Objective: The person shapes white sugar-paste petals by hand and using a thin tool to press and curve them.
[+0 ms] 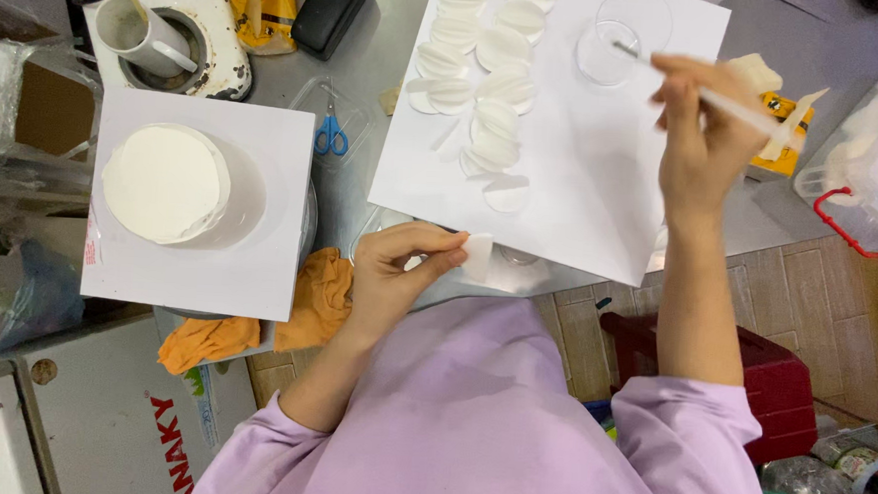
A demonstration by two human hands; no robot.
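White petal (479, 256) half hidden by left hand (398, 270) fingertips.

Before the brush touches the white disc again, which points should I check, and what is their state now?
1. Left hand pinches a white disc at its edge: ok.
2. Right hand grips the brush: ok.
3. Brush tip reaches into the clear cup: ok.
4. Liquid in the cup: cannot tell.
5. Bare space on the paper sheet for another disc: ok.
6. Scissors lie off the sheet, apart from both hands: ok.
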